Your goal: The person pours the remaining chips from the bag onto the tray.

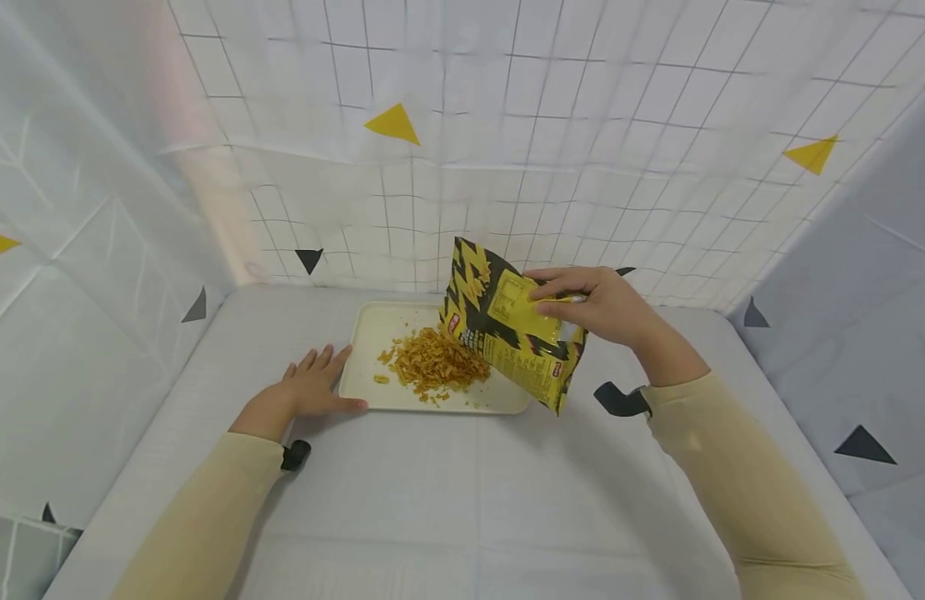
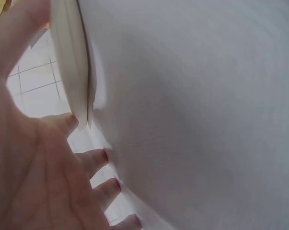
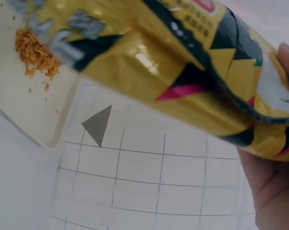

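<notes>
In my right hand (image 1: pixel 597 304) I grip a yellow and black snack bag (image 1: pixel 507 317) by its upper right end. The bag tilts down to the left, its lower left end over a cream tray (image 1: pixel 365 325). On the tray lies a heap of orange-brown chips (image 1: pixel 432 362), broken small; in the right wrist view the chips (image 3: pixel 36 55) show past the bag (image 3: pixel 149 67). My left hand (image 1: pixel 312 387) lies at the tray's left end with fingers spread, the thumb at the front left corner. In the left wrist view the fingertips touch the tray's edge (image 2: pixel 70 62) and the cloth.
A white cloth (image 1: pixel 402 492) covers the table. White grid-lined sheeting (image 1: pixel 582 125) hangs behind, with yellow and black triangles on it, and grey-white sheets stand at both sides. A black band with a small camera (image 1: pixel 620 400) sits at the right wrist.
</notes>
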### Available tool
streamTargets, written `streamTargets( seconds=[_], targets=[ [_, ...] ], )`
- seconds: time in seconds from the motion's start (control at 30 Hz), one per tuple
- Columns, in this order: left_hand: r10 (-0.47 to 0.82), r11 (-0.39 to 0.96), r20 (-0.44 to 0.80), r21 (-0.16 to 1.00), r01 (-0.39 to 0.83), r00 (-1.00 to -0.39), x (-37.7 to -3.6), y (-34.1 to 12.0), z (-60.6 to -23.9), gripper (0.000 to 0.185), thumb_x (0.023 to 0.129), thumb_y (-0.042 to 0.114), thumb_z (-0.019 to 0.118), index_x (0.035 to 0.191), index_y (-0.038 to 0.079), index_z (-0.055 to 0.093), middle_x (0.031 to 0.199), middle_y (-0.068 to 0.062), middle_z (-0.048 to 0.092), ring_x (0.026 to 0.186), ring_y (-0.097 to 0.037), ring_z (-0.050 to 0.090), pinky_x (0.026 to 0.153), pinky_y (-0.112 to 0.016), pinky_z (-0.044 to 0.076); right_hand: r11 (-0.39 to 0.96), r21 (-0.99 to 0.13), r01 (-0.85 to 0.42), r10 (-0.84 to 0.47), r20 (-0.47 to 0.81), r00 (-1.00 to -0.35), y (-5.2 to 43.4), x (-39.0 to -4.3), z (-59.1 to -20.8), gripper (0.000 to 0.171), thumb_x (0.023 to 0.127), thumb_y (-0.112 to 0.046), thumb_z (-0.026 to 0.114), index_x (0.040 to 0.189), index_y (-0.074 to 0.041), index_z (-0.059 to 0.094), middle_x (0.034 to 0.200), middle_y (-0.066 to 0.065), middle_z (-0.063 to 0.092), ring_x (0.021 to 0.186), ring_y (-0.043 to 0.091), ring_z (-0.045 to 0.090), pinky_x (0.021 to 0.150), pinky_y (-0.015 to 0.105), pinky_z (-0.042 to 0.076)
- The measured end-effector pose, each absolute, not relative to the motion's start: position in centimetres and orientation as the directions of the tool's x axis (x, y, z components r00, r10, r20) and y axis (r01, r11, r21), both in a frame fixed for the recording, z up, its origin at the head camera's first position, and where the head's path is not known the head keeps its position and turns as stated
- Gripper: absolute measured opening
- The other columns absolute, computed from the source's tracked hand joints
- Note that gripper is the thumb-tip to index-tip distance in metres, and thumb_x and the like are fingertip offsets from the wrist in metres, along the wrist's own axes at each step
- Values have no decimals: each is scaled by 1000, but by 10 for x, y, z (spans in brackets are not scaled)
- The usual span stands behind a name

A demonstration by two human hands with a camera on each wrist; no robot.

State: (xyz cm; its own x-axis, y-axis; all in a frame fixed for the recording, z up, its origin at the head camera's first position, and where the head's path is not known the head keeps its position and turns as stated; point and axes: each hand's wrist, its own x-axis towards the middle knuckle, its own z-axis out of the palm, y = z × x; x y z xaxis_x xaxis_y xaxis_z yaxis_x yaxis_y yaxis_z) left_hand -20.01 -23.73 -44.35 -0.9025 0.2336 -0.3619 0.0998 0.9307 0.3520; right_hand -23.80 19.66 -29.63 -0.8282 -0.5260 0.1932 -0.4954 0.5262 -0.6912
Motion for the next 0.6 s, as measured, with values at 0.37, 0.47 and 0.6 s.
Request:
streamTargets(
  seconds=[0.37,0.47,0.6],
  targets=[
    [235,935,-359,339,109,-903,-204,-241,-451,120,81,77,61,162,8,6,163,-30,0,148,-53,-3,113,-72,3,525,-689,-500,-514,211,-831,198,-239,-294,20,92,-27,75,110,-21,79,139,-10,60,132,14,53,86,21,51],
    [233,935,-358,339,107,-904,-205,-241,-451,120,81,76,62,161,8,6,163,-30,0,148,-53,-3,113,-72,3,513,-690,-511,-518,226,-825,199,-239,-293,19,92,-25,75,110,-20,79,139,-9,61,132,13,53,87,20,51],
    [228,934,-361,343,99,-904,-204,-240,-451,119,81,75,63,161,8,6,163,-30,0,147,-54,-3,113,-72,2,504,-684,-528,-529,239,-814,199,-238,-291,18,93,-22,75,110,-19,79,138,-8,62,132,13,53,88,19,50]
  ],
)
